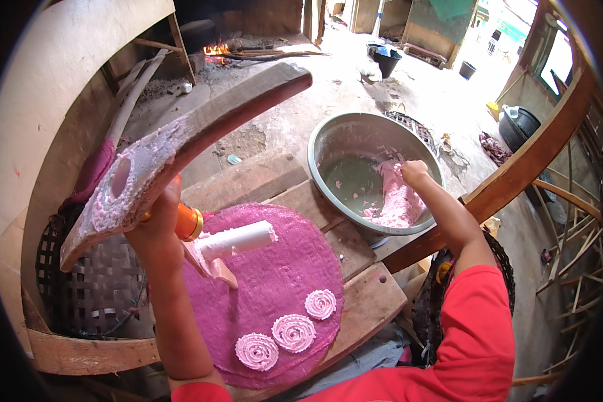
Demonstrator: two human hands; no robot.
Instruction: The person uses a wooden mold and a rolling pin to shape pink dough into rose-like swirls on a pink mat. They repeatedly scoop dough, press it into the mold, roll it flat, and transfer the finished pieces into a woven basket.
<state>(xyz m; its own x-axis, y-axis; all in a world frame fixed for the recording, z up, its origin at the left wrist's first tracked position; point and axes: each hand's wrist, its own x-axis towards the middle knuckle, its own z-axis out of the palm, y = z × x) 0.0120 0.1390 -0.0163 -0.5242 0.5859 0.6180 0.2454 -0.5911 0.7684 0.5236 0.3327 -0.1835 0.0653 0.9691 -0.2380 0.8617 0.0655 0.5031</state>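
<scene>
Three pink rosettes (294,333) first, closest in, strung in a slanting row along the near side of a round purple mat (214,321). Just beyond, the left hand (159,224) has its fingers wrapped around a wooden press (181,141), up over the mat's left side: orange cylinder (189,223) by the fingers, white rod (238,241) jutting right, pink paste smeared over the top wood. Across to the grey basin (331,147), and the right hand (415,173) is down inside, at the upper part of the pink dough (398,194) lying along the right side. Fingers curled, but pinching a lump or only pressing? Can't tell. Looks like the scooping step, and the next move seems to call for a handful carried to the press, tool held steady.

Now the room! Those rosettes sit close to the mat's lower right edge; there's more mesh above and left of them, partly under the press. Beyond, the basin's raised rim must be cleared, and a timber beam (536,154) crowds under the right forearm. Far back left, well apart, an open fire (216,50) burns.
</scene>
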